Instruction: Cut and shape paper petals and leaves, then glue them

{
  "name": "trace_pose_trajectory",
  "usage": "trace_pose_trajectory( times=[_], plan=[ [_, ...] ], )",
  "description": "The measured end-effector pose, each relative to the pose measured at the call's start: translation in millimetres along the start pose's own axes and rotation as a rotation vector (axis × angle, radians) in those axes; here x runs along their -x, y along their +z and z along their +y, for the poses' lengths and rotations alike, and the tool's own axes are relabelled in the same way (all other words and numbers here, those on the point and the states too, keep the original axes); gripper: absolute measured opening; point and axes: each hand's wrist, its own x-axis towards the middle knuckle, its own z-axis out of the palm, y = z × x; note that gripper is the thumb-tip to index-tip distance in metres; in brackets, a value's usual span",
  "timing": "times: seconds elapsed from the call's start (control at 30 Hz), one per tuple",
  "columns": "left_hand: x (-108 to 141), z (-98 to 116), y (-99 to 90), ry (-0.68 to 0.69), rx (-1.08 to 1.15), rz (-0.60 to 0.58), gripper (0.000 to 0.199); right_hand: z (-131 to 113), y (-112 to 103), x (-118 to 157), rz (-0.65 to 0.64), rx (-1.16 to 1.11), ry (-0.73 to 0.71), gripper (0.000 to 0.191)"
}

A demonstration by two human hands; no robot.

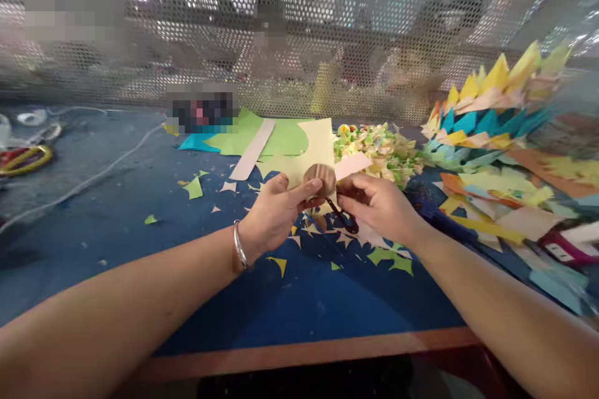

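Note:
My left hand (276,209), wearing a silver bangle, pinches a round brown disc (320,179) between thumb and fingers; its material is unclear. Close beside it, my right hand (374,202) has its fingers pressed together. A dark looped thing (349,223), perhaps a scissors handle, shows below the right fingertips; I cannot tell whether they grip it. A pale pink paper strip (353,165) juts out just above those fingers. Behind the disc lies a cream paper sheet (321,137) with a curved cut edge. Small paper scraps (277,266) are strewn under both hands.
Green paper (281,137) and a pale strip (254,148) lie behind my hands. Folded paper pieces (384,149) are heaped to the right, near a tall spiky paper stack (491,106). A white cord (93,177) crosses the blue tabletop (210,318). Perforated metal mesh (187,31) stands behind.

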Motion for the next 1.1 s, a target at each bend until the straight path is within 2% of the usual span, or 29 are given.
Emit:
trace_pose_trajectory(
  times=[0.13, 0.27, 0.4, 0.5, 0.6, 0.73, 0.87, 1.1],
  plan=[
    [2, 2, 2.0, 0.036, -0.003, -0.018, 0.052, -7, 7, -2, -0.07, -0.255, 0.076, 0.022],
    [2, 2, 2.2, 0.029, -0.01, -0.022, 0.04, -6, 12, -1, -0.116, -0.426, 0.132, 0.026],
    [2, 1, 3.1, 0.052, 0.007, -0.05, 0.028, -3, 17, 0, -0.086, -0.532, 0.233, 0.04],
    [3, 0, 3.3, 0.068, 0.004, -0.046, 0.029, -3, 18, 0, -0.012, -0.537, 0.257, 0.047],
    [2, 1, 1.8, 0.075, -0.012, 0.045, 0.037, -5, 16, 0, 0.043, -0.523, 0.248, 0.046],
    [2, 3, -0.1, 0.063, -0.015, 0.116, 0.048, -4, 11, 0, 0.02, -0.544, 0.189, 0.039],
    [3, 2, 0.3, 0.046, -0.015, 0.095, 0.049, -1, 8, 1, -0.003, -0.563, 0.205, 0.036],
    [4, 0, -0.3, -0.006, -0.078, 0.01, 0.034, -4, 7, 0, -0.019, -0.529, 0.202, 0.038]
  ],
)
